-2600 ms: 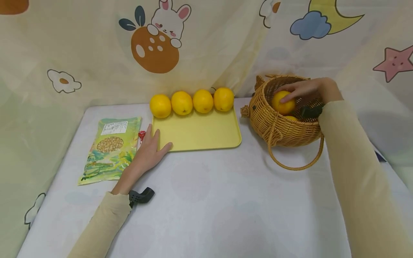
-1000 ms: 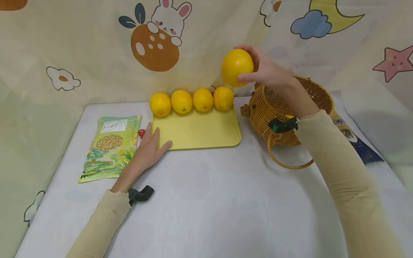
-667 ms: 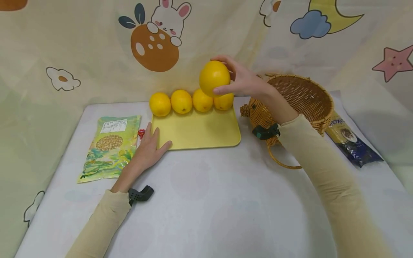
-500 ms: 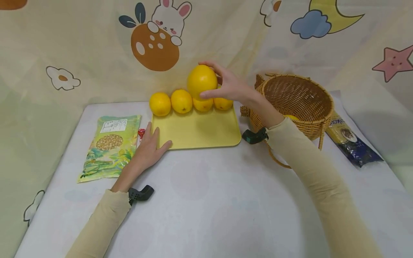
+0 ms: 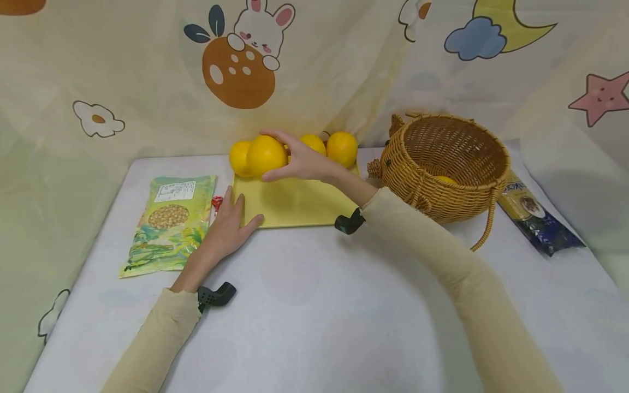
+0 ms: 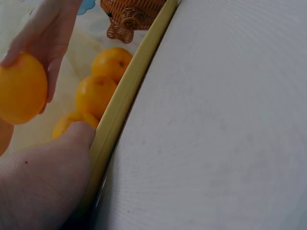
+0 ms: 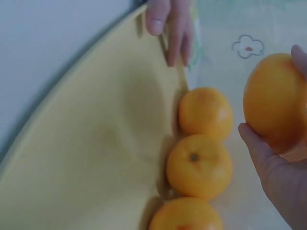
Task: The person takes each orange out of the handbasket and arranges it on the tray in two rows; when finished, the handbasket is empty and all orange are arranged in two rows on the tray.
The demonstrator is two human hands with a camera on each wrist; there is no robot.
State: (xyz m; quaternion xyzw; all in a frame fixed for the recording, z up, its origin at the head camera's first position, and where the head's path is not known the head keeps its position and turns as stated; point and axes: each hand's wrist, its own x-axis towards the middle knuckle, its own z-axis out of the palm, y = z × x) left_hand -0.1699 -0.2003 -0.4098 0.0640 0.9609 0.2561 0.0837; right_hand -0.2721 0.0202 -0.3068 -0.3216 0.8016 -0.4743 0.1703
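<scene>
My right hand (image 5: 307,162) grips an orange (image 5: 267,157), thumb below and fingers over the far side. In the right wrist view the held orange (image 7: 272,103) hangs apart from the row beneath it. Several oranges line the back edge of a yellow tray (image 5: 300,207); the leftmost orange (image 5: 238,159) is partly covered in the head view, and the one beside it is mostly hidden behind the held fruit. My left hand (image 5: 228,224) rests at the tray's left edge with fingers spread and straight. The left wrist view shows its thumb (image 6: 76,136) against the tray's rim.
Right of the tray a wicker basket (image 5: 403,174) stands with an orange (image 5: 445,179) inside. Behind it lies a blue and gold packet (image 5: 535,218). At left lie a green bag of kernels (image 5: 167,229) and a small red-wrapped item (image 5: 217,204).
My right hand has taken an orange out of the basket, carried it left above the row and lowered it near the tray's back left. The left hand has stayed in place.
</scene>
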